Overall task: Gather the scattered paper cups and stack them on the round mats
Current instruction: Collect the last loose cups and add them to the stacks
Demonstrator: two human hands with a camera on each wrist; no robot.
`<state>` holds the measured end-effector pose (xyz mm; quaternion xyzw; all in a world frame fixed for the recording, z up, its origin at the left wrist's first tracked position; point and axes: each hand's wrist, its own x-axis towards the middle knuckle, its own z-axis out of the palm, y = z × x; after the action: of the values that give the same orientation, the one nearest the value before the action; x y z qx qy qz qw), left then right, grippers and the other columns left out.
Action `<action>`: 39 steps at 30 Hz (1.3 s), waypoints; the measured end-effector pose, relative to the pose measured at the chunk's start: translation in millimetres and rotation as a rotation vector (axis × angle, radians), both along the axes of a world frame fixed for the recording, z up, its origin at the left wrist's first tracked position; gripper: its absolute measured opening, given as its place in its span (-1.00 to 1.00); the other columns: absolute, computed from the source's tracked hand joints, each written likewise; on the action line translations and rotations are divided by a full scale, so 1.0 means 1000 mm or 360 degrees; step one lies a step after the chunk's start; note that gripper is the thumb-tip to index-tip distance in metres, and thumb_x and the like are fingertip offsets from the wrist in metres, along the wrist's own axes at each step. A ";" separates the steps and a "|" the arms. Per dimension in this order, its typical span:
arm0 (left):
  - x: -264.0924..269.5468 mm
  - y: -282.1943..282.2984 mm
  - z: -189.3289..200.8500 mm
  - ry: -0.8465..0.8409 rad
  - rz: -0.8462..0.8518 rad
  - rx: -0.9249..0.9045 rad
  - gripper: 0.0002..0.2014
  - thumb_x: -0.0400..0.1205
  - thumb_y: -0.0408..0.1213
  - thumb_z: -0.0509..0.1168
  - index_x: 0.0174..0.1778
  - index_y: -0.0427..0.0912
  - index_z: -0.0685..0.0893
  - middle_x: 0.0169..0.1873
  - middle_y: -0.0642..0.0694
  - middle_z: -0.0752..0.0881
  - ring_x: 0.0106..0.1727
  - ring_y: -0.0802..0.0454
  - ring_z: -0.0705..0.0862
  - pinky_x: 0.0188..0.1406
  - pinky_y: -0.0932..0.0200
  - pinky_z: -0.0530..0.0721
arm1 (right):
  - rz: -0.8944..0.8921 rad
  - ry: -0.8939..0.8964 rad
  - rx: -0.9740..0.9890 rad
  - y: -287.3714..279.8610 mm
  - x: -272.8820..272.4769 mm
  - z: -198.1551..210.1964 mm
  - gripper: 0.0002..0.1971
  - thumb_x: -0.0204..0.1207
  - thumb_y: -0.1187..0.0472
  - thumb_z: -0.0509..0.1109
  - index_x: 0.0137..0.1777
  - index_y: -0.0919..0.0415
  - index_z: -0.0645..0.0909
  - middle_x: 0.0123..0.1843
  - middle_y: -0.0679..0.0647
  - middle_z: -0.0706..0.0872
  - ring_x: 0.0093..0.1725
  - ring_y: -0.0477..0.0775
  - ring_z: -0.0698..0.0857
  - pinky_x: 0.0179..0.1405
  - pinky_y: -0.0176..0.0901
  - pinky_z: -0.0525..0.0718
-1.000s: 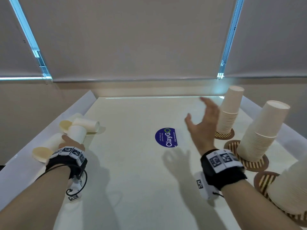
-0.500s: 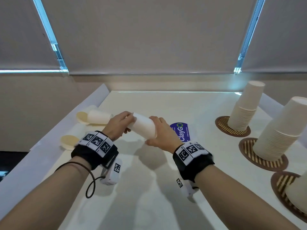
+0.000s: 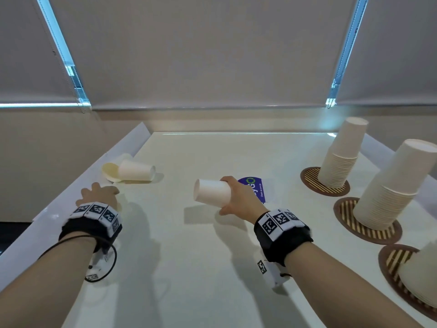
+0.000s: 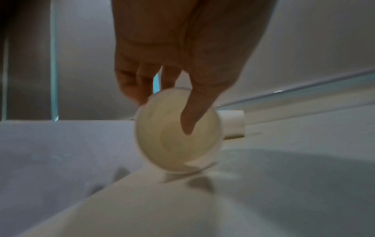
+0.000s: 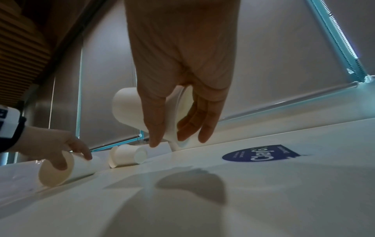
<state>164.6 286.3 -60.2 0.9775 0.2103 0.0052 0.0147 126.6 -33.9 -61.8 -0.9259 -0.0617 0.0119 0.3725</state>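
My right hand (image 3: 236, 197) grips a white paper cup (image 3: 212, 195) sideways above the middle of the table, base pointing left; in the right wrist view the thumb and fingers (image 5: 202, 128) wrap this cup (image 5: 129, 110). My left hand (image 3: 99, 195) reaches down at the table's left edge and hides a lying cup in the head view. The left wrist view shows that cup (image 4: 176, 133) with its mouth towards the camera, fingers over its top and the thumb across the rim. Three round striped mats (image 3: 309, 178) on the right each carry a stack of upturned cups (image 3: 340, 157).
Two more loose cups (image 3: 137, 172) lie on their sides just beyond my left hand, near the raised white left border (image 3: 71, 185). A blue ClayGo sticker (image 3: 255, 188) marks the table's centre. Window blinds close off the far side.
Half a second ago both hands held one cup at the centre. My left hand has let go and moved left onto a lying cup; my right hand keeps the first cup.
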 end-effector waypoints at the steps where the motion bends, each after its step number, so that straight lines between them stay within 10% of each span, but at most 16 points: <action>1: 0.002 -0.002 0.002 -0.0065 -0.0027 -0.0042 -0.62 0.66 -0.33 0.13 0.37 0.04 0.58 0.29 -0.23 0.48 0.34 -0.26 0.43 0.33 -0.11 0.45 | -0.0012 0.0012 0.0053 -0.002 0.000 0.001 -0.20 0.23 0.34 0.61 0.46 0.04 0.34 0.22 0.16 0.60 0.22 0.17 0.56 0.21 -0.01 0.59; 9: -0.013 -0.087 0.047 -0.0367 -0.0493 -0.0892 -0.63 0.50 -0.54 0.18 0.14 -0.20 0.73 -0.28 -0.26 0.70 -0.39 -0.13 0.61 -0.39 0.21 0.56 | -0.0146 -0.0153 0.0622 -0.012 -0.003 0.004 -0.73 0.47 0.42 0.36 0.08 0.12 0.69 -0.13 0.01 0.66 -0.23 -0.13 0.58 -0.16 -0.38 0.54; 16: -0.034 -0.151 0.030 0.0030 -0.0561 -0.1181 -0.60 0.53 -0.54 0.02 0.19 -0.22 0.61 -0.40 -0.20 0.63 -0.58 0.00 0.60 -0.77 0.35 0.47 | -0.0107 -0.0672 0.0375 -0.003 -0.032 0.006 -0.79 0.53 0.34 0.36 0.09 0.20 0.76 0.13 0.02 0.73 0.13 0.01 0.67 0.24 -0.29 0.52; 20: -0.045 -0.164 0.017 0.0078 -0.0602 -0.1347 -0.71 0.60 -0.39 0.12 0.23 -0.24 0.54 -0.33 -0.19 0.66 -0.54 -0.03 0.63 -0.71 0.31 0.53 | 0.0137 -0.0475 -0.0194 -0.006 -0.045 0.004 -0.43 0.36 -0.05 0.54 0.38 0.04 0.58 0.31 -0.05 0.58 0.28 0.00 0.56 0.41 0.00 0.39; 24: -0.060 -0.163 0.010 0.0180 -0.0844 -0.1635 -0.60 0.56 0.07 0.35 0.24 0.02 0.46 -0.09 -0.05 0.69 -0.35 0.05 0.65 -0.45 0.25 0.56 | 0.0077 -0.0466 -0.0535 -0.015 -0.046 -0.002 -0.55 0.46 -0.04 0.44 0.35 -0.02 0.59 0.29 -0.04 0.55 0.31 0.01 0.53 0.42 0.04 0.29; 30: -0.068 -0.166 -0.009 -0.0002 -0.0963 -0.1647 -0.17 0.01 -0.01 0.63 0.25 0.06 0.56 0.06 0.09 0.69 -0.01 -0.02 0.70 0.01 0.13 0.68 | -0.0028 -0.0569 -0.0081 -0.027 -0.054 -0.004 -0.79 0.51 0.38 0.35 0.02 0.20 0.78 -0.08 -0.02 0.63 0.07 0.15 0.66 0.08 -0.17 0.56; 39: -0.060 -0.173 0.005 -0.0242 -0.0923 -0.1358 -0.42 0.31 -0.40 0.53 0.13 0.03 0.42 0.04 -0.12 0.62 -0.07 -0.10 0.61 -0.31 0.26 0.59 | -0.0269 -0.0782 0.0279 -0.040 -0.057 0.050 -0.66 0.57 0.49 0.15 0.15 0.20 0.69 0.32 0.16 0.67 0.32 0.11 0.61 0.21 -0.19 0.54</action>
<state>104.6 113.2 -55.5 0.8995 -0.0873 -0.0143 0.4278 69.4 -74.1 -11.7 -0.8671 -0.0734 -0.2496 0.4248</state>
